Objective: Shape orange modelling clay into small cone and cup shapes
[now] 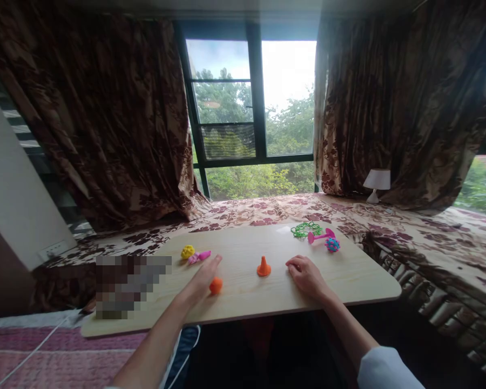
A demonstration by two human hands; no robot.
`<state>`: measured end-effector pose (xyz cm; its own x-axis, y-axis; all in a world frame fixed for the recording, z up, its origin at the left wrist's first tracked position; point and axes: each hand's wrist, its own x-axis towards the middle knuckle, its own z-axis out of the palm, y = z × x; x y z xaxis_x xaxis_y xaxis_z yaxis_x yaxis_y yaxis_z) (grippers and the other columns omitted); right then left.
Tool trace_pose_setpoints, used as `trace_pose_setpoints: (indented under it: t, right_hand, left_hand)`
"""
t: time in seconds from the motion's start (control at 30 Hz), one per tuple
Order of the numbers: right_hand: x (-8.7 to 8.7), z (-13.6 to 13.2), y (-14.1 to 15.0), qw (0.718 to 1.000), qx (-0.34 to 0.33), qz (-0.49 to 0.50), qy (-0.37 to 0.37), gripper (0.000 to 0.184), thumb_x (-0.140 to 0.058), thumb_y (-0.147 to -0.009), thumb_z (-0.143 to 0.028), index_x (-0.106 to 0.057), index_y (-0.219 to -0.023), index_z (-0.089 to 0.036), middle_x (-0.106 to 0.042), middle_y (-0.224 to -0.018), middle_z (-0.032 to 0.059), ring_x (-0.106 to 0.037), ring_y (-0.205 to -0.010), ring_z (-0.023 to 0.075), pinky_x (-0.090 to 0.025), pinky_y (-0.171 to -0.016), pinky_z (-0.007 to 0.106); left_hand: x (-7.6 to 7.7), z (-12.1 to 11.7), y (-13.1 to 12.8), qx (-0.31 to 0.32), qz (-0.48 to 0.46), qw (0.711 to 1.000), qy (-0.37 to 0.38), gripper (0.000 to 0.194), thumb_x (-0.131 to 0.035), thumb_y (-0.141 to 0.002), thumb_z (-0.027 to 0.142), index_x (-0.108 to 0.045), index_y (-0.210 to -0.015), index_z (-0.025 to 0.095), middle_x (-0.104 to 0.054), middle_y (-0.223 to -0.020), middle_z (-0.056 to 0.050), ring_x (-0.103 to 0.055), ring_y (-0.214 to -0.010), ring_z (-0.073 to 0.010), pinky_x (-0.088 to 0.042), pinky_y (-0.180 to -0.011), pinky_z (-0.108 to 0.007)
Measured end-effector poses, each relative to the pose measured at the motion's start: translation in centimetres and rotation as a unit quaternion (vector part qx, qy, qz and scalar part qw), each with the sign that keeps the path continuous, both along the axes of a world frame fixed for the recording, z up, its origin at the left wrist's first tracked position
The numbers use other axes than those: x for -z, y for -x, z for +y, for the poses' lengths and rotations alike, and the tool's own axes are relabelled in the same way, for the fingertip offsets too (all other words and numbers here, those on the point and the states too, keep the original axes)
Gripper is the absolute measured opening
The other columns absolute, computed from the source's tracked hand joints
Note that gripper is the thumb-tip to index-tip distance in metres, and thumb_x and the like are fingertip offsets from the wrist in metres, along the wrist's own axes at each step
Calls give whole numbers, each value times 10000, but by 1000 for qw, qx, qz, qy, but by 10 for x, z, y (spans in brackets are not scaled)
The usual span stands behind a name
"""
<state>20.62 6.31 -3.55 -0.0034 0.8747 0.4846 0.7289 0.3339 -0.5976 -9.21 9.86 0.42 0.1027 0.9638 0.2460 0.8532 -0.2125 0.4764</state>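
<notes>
Tabletop edge [249,314] under forearms [162,329] [346,319], cone [263,268] between hands [203,274] [306,274]

A round orange ball [216,286] sits on the near side of the left fingers [217,260]. An orange cone [263,267] with a flared base stands upright, left of the right fingers [295,263].

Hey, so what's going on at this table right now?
At a pale table, a person's left hand is beside a round orange piece; I can't tell whether they touch. The right hand is apart from an orange cone that stands upright between the hands. A blue-and-pink ball lies farther right.
</notes>
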Motion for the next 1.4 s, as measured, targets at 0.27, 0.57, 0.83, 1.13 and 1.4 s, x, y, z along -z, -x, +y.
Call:
trace_pose_setpoints:
  t: [0.27, 0.57, 0.83, 1.13, 1.4]
  right_hand:
    - [1, 2, -1, 999, -22, 30, 8, 235, -458, -757, -158, -655, -881, -187, -636, -912, 47, -554, -889, 174, -392, -825, 282]
    - [-7, 19, 21, 987, -126, 89, 39, 351, -507, -734, -204, -570, -1079, -192, -602, -998, 59, -571, -863, 159, -451, -737, 274]
    - [-18, 31, 56, 990, -139, 25, 2, 269, -545, -721, -238, -623, -975, -193, -621, -877, 30, -566, -785, 150, -426, -717, 255]
    - [-24, 24, 59, 982, -187, 19, 23, 177, -500, -724, -224, -653, -798, -173, -629, -673, -20, -528, -607, 111, -389, -569, 201]
    - [-23, 22, 53, 979, -204, -9, 19, 138, -549, -720, -226, -664, -782, -181, -610, -761, 2, -533, -653, 110, -395, -613, 199]
  left_hand:
    - [22, -52, 12, 162, 26, 984, -76, 387, -330, -819, 245, -510, -1155, 177, -500, -1229, -57, -403, -1172, -169, -284, -1017, -318]
    - [12, 24, -26, 102, 78, 984, -127, 364, -364, -809, 245, -537, -1114, 148, -559, -1144, -94, -475, -1088, -200, -326, -968, -343]
    - [13, 2, -36, 66, 33, 969, -237, 377, -319, -838, 237, -506, -1154, 153, -442, -1291, -71, -297, -1243, -200, -222, -1047, -390]
    - [34, -21, -74, 131, -64, 969, -201, 255, -462, -779, 214, -635, -960, 169, -623, -1018, -64, -429, -1128, -220, -317, -985, -399]
    - [31, -22, -79, 116, -78, 974, -179, 235, -491, -762, 234, -661, -920, 193, -634, -945, -62, -494, -1006, -212, -357, -906, -368]
